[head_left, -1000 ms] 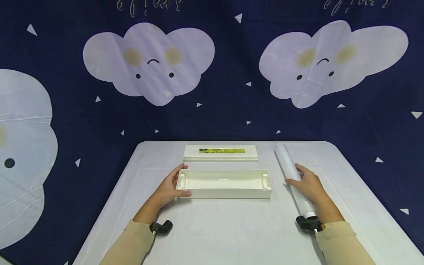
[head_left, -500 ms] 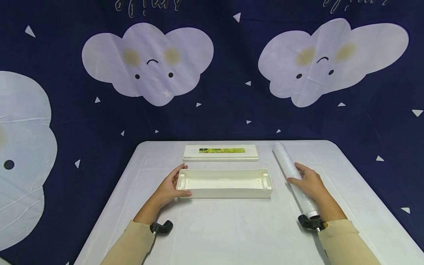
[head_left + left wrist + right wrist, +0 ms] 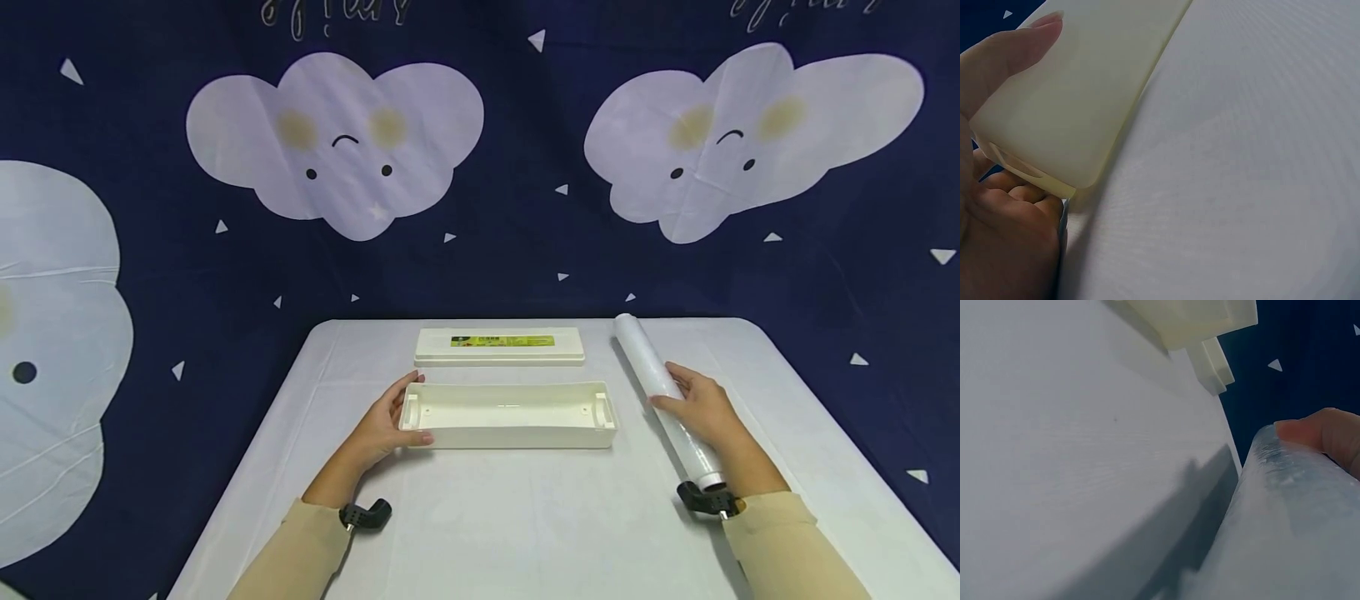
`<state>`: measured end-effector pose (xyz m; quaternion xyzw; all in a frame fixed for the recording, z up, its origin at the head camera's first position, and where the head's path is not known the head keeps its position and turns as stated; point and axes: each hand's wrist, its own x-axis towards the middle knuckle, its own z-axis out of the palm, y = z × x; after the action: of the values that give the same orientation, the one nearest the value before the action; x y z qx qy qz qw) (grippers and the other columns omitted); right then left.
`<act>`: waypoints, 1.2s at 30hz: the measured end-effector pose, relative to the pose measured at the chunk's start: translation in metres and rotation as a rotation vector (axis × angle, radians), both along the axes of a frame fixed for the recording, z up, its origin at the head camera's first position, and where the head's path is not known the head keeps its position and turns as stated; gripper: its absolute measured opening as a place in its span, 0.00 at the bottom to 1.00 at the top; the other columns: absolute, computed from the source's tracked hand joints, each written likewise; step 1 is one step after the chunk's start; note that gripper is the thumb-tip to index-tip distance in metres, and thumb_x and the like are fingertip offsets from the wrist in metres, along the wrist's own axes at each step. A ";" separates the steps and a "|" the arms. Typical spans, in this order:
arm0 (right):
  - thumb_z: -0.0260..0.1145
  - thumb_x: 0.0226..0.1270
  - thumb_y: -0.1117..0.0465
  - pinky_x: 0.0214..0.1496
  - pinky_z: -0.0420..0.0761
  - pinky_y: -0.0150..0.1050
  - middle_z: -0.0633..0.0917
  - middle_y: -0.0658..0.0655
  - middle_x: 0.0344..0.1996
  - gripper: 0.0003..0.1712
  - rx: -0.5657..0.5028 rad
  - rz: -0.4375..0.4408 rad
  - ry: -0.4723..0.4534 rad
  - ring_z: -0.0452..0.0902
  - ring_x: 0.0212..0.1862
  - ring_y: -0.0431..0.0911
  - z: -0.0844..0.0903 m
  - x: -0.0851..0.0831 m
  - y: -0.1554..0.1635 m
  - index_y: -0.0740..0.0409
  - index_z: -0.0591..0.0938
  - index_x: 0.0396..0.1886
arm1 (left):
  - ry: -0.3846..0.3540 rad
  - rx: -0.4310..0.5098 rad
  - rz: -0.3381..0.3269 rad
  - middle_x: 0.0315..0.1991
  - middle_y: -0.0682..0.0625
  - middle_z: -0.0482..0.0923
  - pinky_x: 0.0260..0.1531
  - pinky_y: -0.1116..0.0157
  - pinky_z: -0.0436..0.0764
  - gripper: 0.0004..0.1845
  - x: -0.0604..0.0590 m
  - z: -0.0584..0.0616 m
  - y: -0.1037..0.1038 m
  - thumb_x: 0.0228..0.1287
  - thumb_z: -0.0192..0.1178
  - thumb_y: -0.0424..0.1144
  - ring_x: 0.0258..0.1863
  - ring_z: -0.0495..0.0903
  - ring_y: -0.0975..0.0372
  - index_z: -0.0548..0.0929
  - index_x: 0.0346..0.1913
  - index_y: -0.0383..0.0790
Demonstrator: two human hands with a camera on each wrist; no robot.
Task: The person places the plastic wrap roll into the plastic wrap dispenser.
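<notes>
My left hand [image 3: 382,425] grips the left end of a long cream plastic box [image 3: 517,438], thumb on its front wall and fingers around the end. The box lies across the table with its top uncovered and nothing inside; small holders stand at both inner ends. In the left wrist view the thumb presses the box's wall [image 3: 1079,112]. My right hand [image 3: 701,408] holds a roll of plastic wrap [image 3: 652,367], thumb on the near side and fingers over the far side. The roll slants, its far end leaning left. In the right wrist view the roll [image 3: 1297,519] casts a shadow on the table.
A cream lid [image 3: 498,352] with a yellow-green label lies behind the box, close to the back edge. A white cloth covers the table [image 3: 510,517]. Dark blue fabric with clouds [image 3: 517,267] hangs behind it.
The right hand has shifted the roll slightly, its far end moving up and left in the head view. The left hand, box and lid keep their places.
</notes>
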<state>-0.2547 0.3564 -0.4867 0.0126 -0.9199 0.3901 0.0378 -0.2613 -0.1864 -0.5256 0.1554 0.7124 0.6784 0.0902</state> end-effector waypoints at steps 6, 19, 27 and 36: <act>0.77 0.67 0.60 0.62 0.80 0.59 0.71 0.77 0.69 0.48 -0.008 0.043 0.031 0.74 0.67 0.68 0.012 -0.001 -0.003 0.78 0.63 0.77 | -0.002 0.011 -0.002 0.82 0.41 0.55 0.71 0.62 0.68 0.67 0.000 -0.001 0.000 0.42 0.83 0.20 0.77 0.60 0.47 0.53 0.84 0.35; 0.77 0.66 0.64 0.47 0.77 0.20 0.76 0.76 0.65 0.45 -0.037 0.175 0.090 0.77 0.63 0.64 0.032 -0.009 -0.015 0.77 0.66 0.76 | -0.002 -0.005 0.010 0.81 0.43 0.56 0.72 0.61 0.67 0.67 0.001 0.002 0.000 0.42 0.84 0.21 0.77 0.60 0.48 0.53 0.84 0.36; 0.78 0.66 0.63 0.49 0.80 0.23 0.77 0.74 0.66 0.47 -0.048 0.228 0.070 0.78 0.62 0.61 0.041 -0.012 -0.023 0.74 0.65 0.77 | -0.002 0.007 -0.002 0.81 0.41 0.55 0.72 0.60 0.67 0.66 0.002 0.003 0.000 0.43 0.84 0.22 0.77 0.60 0.48 0.52 0.84 0.34; 0.79 0.65 0.62 0.50 0.80 0.25 0.78 0.71 0.66 0.47 -0.074 0.276 0.068 0.78 0.63 0.59 0.049 -0.016 -0.031 0.70 0.68 0.78 | 0.014 0.036 -0.027 0.82 0.38 0.52 0.72 0.59 0.68 0.66 0.001 0.001 -0.001 0.43 0.83 0.20 0.77 0.59 0.46 0.51 0.84 0.33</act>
<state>-0.2703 0.3258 -0.4382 0.1510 -0.8926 0.4245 0.0155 -0.2608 -0.1870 -0.5244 0.1712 0.6985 0.6888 0.0915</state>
